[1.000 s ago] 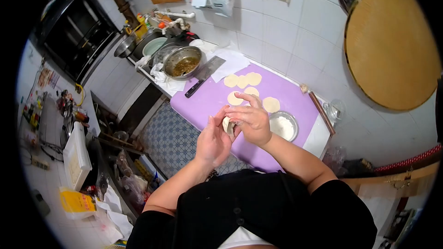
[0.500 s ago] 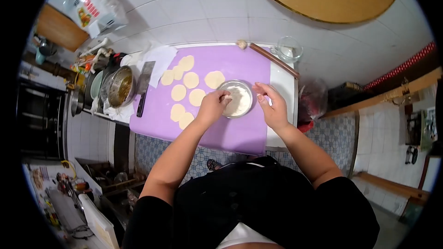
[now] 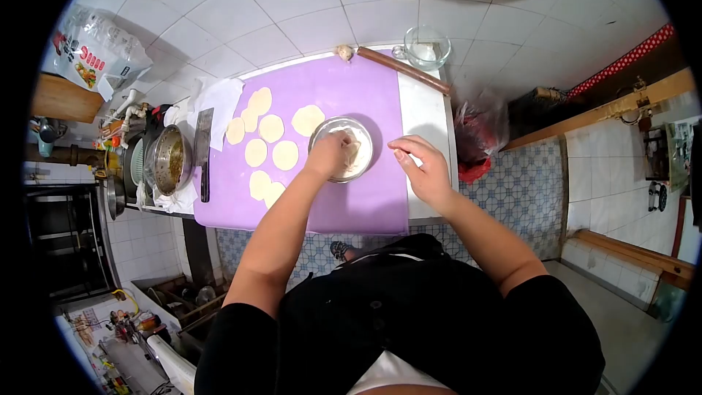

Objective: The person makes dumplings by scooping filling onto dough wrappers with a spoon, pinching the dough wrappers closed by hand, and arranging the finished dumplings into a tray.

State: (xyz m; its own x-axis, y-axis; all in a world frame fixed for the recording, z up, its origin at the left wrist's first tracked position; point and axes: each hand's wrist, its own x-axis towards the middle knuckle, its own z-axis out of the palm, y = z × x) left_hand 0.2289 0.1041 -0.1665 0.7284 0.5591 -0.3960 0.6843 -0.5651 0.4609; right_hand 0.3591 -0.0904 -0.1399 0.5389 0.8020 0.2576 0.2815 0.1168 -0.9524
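My left hand (image 3: 328, 153) reaches into a round bowl (image 3: 369, 159) of white powder that looks like flour. Its fingers are bent together, and a pale piece beside the fingertips is too unclear to name. To the right of the bowl, my right hand (image 3: 425, 170) hovers over the mat's edge with nothing visible in it, fingers extended and thumb slightly apart. Several flat round dough pieces (image 3: 285, 154) lie on the purple mat (image 3: 351, 208) left of the bowl, some overlapping. The largest dough round (image 3: 308, 121) lies just behind my left hand.
A cleaver (image 3: 204, 150) lies at the mat's left edge, near a metal bowl of brownish filling (image 3: 169, 161). Along the back are a rolling pin (image 3: 402, 70), a small pale lump (image 3: 344, 52) and a glass cup (image 3: 427, 50). A plastic bag (image 3: 482, 128) hangs at right.
My left hand has gone deeper into the flour bowl. The right hand's fingers have drawn closer to its thumb, and it sits farther from the bowl. The whole view has shifted.
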